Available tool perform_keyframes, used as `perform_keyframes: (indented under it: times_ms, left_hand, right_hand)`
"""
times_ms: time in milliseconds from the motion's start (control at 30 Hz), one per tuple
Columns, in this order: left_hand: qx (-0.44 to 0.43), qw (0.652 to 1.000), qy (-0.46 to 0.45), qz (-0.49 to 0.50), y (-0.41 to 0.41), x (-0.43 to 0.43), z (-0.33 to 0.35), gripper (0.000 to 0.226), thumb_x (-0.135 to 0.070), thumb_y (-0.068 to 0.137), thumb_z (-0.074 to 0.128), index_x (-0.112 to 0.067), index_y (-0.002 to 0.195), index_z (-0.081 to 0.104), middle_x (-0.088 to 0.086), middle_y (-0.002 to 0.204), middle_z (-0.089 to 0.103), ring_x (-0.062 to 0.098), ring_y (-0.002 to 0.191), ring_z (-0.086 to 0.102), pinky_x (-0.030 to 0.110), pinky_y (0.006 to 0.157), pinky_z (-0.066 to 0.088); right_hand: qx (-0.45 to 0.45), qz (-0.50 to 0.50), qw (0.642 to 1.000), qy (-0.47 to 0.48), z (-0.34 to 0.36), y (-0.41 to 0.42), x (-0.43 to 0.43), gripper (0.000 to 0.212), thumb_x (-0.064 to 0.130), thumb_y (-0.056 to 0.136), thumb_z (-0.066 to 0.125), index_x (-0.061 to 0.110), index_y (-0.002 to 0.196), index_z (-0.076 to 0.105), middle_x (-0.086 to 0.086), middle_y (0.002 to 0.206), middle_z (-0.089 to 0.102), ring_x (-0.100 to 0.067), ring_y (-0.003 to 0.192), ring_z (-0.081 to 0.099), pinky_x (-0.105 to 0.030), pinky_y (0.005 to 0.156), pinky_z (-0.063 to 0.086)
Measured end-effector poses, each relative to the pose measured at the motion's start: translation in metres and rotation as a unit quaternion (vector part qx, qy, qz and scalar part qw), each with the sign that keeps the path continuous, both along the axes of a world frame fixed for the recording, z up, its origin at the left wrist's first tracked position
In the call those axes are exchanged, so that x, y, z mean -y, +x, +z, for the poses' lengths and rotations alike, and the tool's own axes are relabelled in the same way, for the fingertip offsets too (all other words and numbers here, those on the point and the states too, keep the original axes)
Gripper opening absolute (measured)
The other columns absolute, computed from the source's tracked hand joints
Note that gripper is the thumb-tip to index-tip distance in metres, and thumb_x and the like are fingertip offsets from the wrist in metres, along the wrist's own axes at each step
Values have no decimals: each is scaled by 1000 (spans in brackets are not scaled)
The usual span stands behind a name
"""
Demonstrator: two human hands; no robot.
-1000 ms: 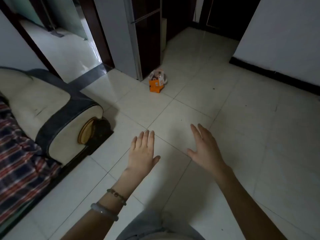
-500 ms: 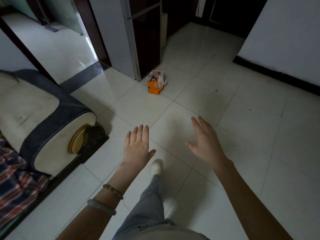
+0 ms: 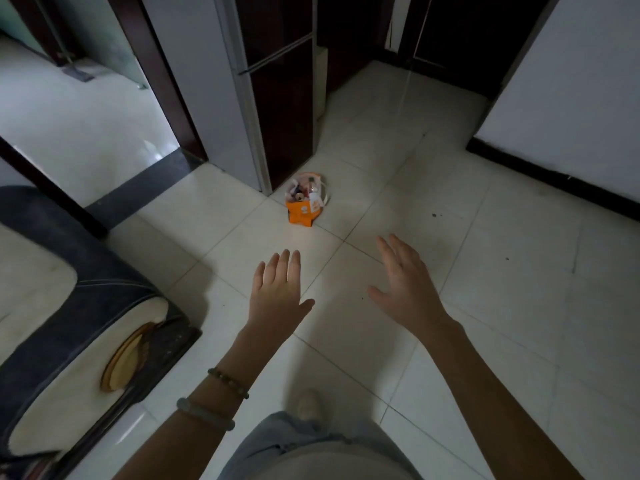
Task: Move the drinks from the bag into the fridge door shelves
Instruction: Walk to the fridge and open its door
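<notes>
Two bare hands hang in the air above the pale tiled floor (image 3: 485,271), both empty: the left hand (image 3: 277,296) is held flat, palm down, with its fingers (image 3: 285,263) straight and close together and the thumb out to the side, while the right hand (image 3: 408,289) is tilted on edge with its fingers (image 3: 391,251) loosely spread. Both point ahead toward the bag (image 3: 304,199), well apart from it. The bag (orange at the bottom, clear toward the top) stands upright on the floor with its long axis vertical and its mouth open upward, just beside the bottom corner of the fridge (image 3: 270,98), whose dark doors are closed. Several small drinks (image 3: 306,190) stand inside it, tops up; they are too small to tell apart. Two bracelets (image 3: 214,400) sit on the left wrist. A sofa arm (image 3: 86,327) fills the lower left, and a light shoe (image 3: 308,403) shows below the hands.
</notes>
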State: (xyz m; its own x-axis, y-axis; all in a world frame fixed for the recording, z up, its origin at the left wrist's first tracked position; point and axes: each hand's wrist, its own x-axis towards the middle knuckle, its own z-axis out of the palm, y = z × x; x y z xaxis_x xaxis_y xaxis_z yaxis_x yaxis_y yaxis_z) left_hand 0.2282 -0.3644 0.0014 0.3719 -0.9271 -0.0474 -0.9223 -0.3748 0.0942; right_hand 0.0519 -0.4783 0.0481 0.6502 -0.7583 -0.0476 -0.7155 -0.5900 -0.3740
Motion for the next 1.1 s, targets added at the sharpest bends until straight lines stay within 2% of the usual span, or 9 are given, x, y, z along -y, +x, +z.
perform_keyframes:
  times_ms: [100,367,767,1000,1100]
  left_hand:
    - [1,1000,-11,0,19,35,-1,90,-48,80,64,-3,145,22,19,150,32,34,138,30,48,114,21]
    - [0,1000,-3,9,72,143,-7,86,-51,89,48,-7,148,3,13,157,12,29,145,11,43,117,8]
    - [-4,998,-19,59,132,358,2,88,-50,84,59,-5,147,17,15,154,23,32,141,24,45,115,16]
    - [-19,994,10,105,162,431,-7,89,-52,84,57,-9,148,12,12,156,20,30,143,20,45,116,14]
    - [-15,994,6,112,182,459,-7,89,-49,81,64,-9,147,20,13,152,30,33,140,28,46,114,21]
  right_hand:
    - [-4,-5,1000,10,-2,16,33,81,27,84,64,13,147,16,-11,155,16,-27,142,15,-38,114,18]
    - [-9,-11,1000,19,-9,59,148,83,30,85,64,15,148,11,-10,156,13,-27,143,13,-38,114,18]
    - [-27,52,998,9,-2,136,384,85,31,85,63,16,148,9,-9,156,13,-26,143,13,-37,114,17]
    - [-23,89,995,24,-2,181,475,86,29,87,61,16,148,2,-8,158,8,-25,144,9,-35,115,12]
    - [-23,101,994,22,-5,201,507,86,30,87,61,15,149,3,-9,158,8,-24,145,8,-36,116,12]
